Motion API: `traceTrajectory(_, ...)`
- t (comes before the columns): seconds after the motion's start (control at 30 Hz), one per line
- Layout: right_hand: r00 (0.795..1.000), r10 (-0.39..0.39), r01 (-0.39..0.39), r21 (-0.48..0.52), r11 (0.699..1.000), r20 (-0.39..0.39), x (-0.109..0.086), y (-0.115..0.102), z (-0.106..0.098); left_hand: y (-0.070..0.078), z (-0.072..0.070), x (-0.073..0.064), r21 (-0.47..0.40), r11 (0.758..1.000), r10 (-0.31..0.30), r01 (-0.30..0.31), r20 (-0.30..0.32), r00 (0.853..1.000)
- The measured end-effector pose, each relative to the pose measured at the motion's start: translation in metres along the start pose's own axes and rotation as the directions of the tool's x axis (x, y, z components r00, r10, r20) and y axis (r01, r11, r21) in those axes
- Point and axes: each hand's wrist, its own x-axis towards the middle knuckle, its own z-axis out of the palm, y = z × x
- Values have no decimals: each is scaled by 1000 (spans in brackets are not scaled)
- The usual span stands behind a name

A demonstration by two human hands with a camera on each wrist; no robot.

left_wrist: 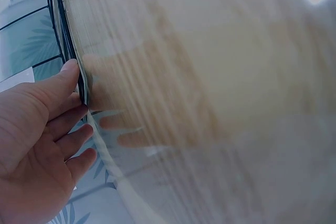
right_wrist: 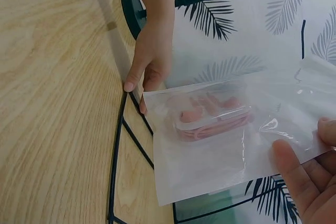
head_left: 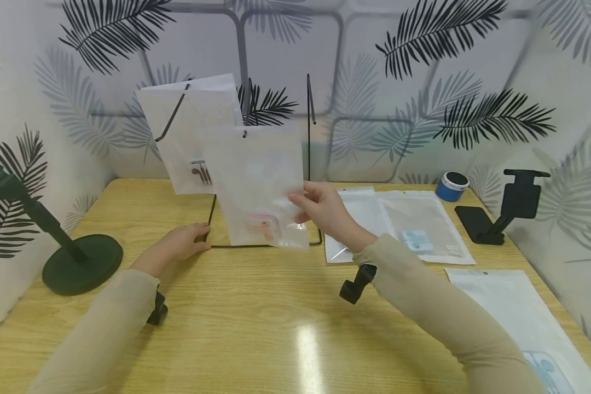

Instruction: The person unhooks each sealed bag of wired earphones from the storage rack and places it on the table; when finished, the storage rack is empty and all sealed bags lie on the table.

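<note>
A white, partly clear pouch (head_left: 261, 180) with pink earphones (right_wrist: 215, 116) in it is at the middle hook of a black wire rack (head_left: 320, 230). The hook's tip shows through the hole at its top. My right hand (head_left: 325, 210) pinches the pouch by its right edge, thumb in front. At the rack's front left corner, my left hand (head_left: 179, 243) grips the base wire between thumb and fingers. Another white pouch (head_left: 192, 131), showing dark earphones, hangs tilted from the left hook, with a further one behind it. The right hook (head_left: 311, 98) is bare.
More flat pouches (head_left: 423, 224) lie right of the rack, and another (head_left: 512, 306) lies nearer, partly behind my right sleeve. A blue round container (head_left: 452, 187) and a black phone stand (head_left: 519, 202) stand at the back right. A dark green lamp base (head_left: 83, 264) stands left.
</note>
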Motion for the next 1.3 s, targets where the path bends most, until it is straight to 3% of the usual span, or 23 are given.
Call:
traceTrajectory(0.43, 997, -58, 59, -1, 998, 47, -21, -10, -3, -1, 0, -2, -8, 1000, 7, -7, -3, 1000)
traceTrajectory(0.87, 996, 8, -9, 8, 1000, 84, -65, -17, -28, -1, 0, -2, -16, 1000, -5, 5, -7, 1000)
traceTrajectory(1.3, 992, 95, -89, -81, 993, 81, -108, -9, -59, -1, -1, -3, -28, 1000, -2, 2, 5, 1000)
